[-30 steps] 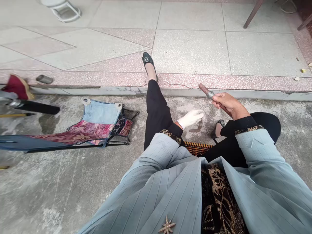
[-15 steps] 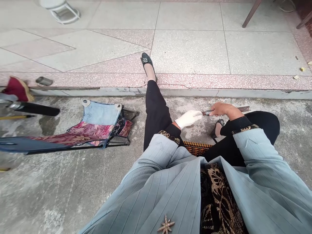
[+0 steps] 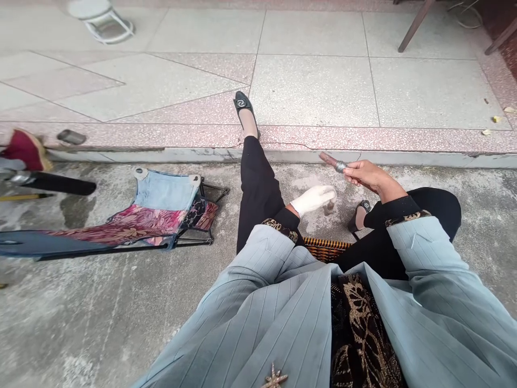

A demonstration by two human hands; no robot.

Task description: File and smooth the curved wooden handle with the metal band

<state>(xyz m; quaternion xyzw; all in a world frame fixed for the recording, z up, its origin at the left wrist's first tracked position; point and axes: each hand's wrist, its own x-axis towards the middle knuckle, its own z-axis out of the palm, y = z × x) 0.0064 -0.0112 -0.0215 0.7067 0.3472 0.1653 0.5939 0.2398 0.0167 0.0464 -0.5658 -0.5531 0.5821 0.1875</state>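
My right hand (image 3: 365,177), bare, grips a short reddish-brown stick (image 3: 329,158) with grey wire wound round it close to my fingers. The stick's free end points up and left; the part inside my palm is hidden. My left hand (image 3: 313,199) wears a white glove and hovers a little below and left of the stick, apart from it. Its fingers are curled together, with a small greyish-brown bit at the fingertips that I cannot make out. Under my lap shows the edge of a woven basket-like piece (image 3: 326,249) in orange and black.
A low folding chair (image 3: 137,223) with denim and floral cloth stands left on the concrete. Further left are a black-handled object (image 3: 60,182), a red shoe (image 3: 24,151) and a small dark cylinder (image 3: 71,137). A raised tiled step (image 3: 202,134) runs ahead, with a white stool (image 3: 107,24) on it.
The stick has turned in my right hand: its long end pointed right before, and an end now points up-left. My gloved left hand has come away from it.
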